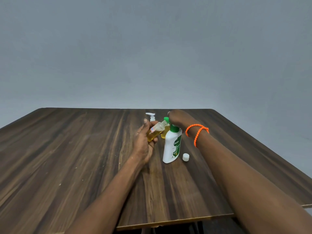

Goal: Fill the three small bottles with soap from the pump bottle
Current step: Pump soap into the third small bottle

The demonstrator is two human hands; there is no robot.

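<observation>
- The white pump bottle (172,146) with a green collar and a green label stands upright on the dark wooden table (70,157); every place below is given from this bottle.
- The right hand (179,119) sits on top of the pump bottle, palm down over the pump head, fingers bent over it; how tightly they close round the pump I cannot tell, since the back of the hand hides them.
- Two orange bracelets (196,132) circle the right wrist, just to the right of the bottle's collar.
- The left hand (145,141) is just left of the pump bottle, with its fingers and thumb curled round a small clear bottle (156,131).
- That small bottle is tilted, its open neck aimed up and right toward the pump head, and holds yellow liquid in its lower part.
- A second small bottle (165,128) with a green cap and yellow liquid stands right behind the pump bottle, partly hidden by it.
- A third small bottle with a white pump top (151,116) stands behind and left of the pump bottle, its body hidden by the left hand.
- A small white cap (185,157) lies on the table just right of the pump bottle's base, apart from it.
</observation>
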